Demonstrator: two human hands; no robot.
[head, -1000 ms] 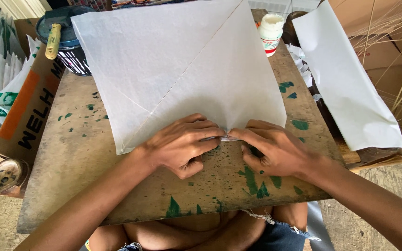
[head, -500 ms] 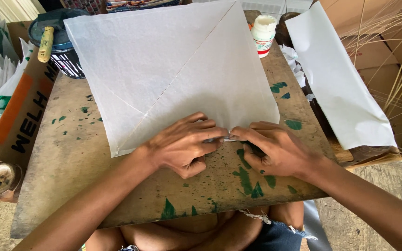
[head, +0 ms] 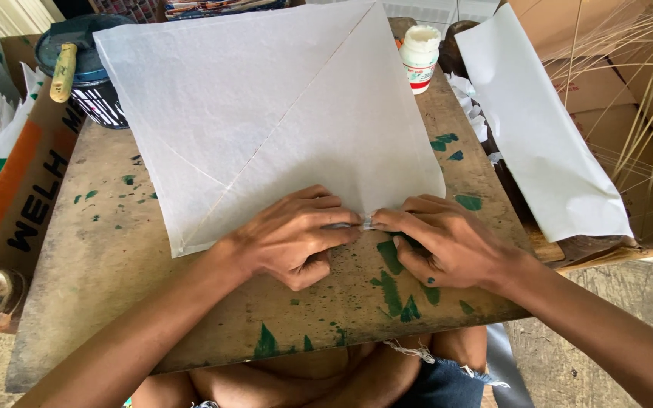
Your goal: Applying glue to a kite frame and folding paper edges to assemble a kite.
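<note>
A large square sheet of thin white paper (head: 266, 106) lies on a paint-stained wooden board (head: 100, 264), with thin sticks showing through it as a diagonal and a curved line. My left hand (head: 289, 238) and my right hand (head: 447, 242) meet at the sheet's near edge. The fingertips of both hands press and pinch a narrow folded strip of that edge. Both palms rest on the board.
A white glue bottle (head: 420, 59) stands at the board's far right. A dark tin with a brush handle (head: 77, 72) sits at the far left. Loose white paper (head: 546, 143) lies to the right, thin sticks (head: 644, 83) beyond it, and cardboard (head: 17, 189) to the left.
The hands stay pinched on the near edge of the sheet. The view has shifted slightly; nothing else has moved.
</note>
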